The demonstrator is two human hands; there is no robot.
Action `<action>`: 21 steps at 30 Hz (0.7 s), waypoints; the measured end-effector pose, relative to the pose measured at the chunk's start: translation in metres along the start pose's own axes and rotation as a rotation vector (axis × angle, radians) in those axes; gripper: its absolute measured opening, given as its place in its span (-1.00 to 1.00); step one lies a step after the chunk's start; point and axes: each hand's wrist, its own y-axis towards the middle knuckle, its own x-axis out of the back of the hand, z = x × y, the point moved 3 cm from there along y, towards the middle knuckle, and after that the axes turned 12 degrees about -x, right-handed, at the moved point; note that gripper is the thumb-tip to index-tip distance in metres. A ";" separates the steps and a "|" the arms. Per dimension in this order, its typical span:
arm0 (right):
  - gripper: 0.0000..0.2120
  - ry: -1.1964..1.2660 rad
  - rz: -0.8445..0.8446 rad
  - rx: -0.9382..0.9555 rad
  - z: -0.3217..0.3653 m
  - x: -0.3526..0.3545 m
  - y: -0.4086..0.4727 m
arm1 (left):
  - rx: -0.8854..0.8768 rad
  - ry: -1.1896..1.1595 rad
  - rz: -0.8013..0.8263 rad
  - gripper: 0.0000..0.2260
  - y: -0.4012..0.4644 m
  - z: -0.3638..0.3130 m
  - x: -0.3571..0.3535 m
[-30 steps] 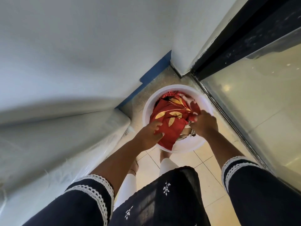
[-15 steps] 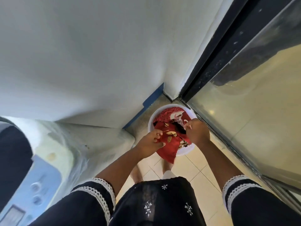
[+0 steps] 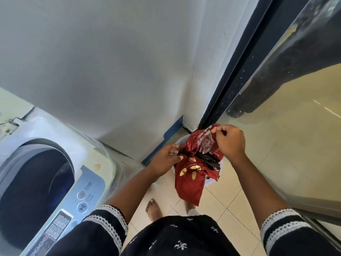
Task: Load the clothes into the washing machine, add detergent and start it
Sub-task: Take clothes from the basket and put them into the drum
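Sleeves (image 3: 110,220) with white lace trim sit nearest me, my bare foot (image 3: 153,209) on the tiled floor (image 3: 219,204) below my wrists. My left hand (image 3: 164,159) pinches the near edge of the red leaf-print garment (image 3: 190,178); my right hand (image 3: 230,143), just beyond and to the right, is clenched on its upper fold. Dark clothes (image 3: 210,160) hang in the bunch between my hands, the white basin (image 3: 209,182) peeking out under them. To lift well, I judge I should gather the dangling tail so it clears the basin rim, then swing everything left. The washing machine's open drum (image 3: 36,178) and control panel (image 3: 83,198) lie left of my left hand. A second ago the bundle lay down in the basin and the drum was out of view; now the cloth is raised.
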 end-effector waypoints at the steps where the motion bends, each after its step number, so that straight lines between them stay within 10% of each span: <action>1: -0.78 0.004 -0.014 0.038 0.007 0.003 -0.005 | -0.006 -0.012 -0.003 -0.63 -0.001 -0.003 0.000; 21: -0.84 -0.391 0.412 -0.113 -0.045 -0.022 0.028 | 0.089 -0.031 -0.029 -0.66 0.011 0.013 -0.016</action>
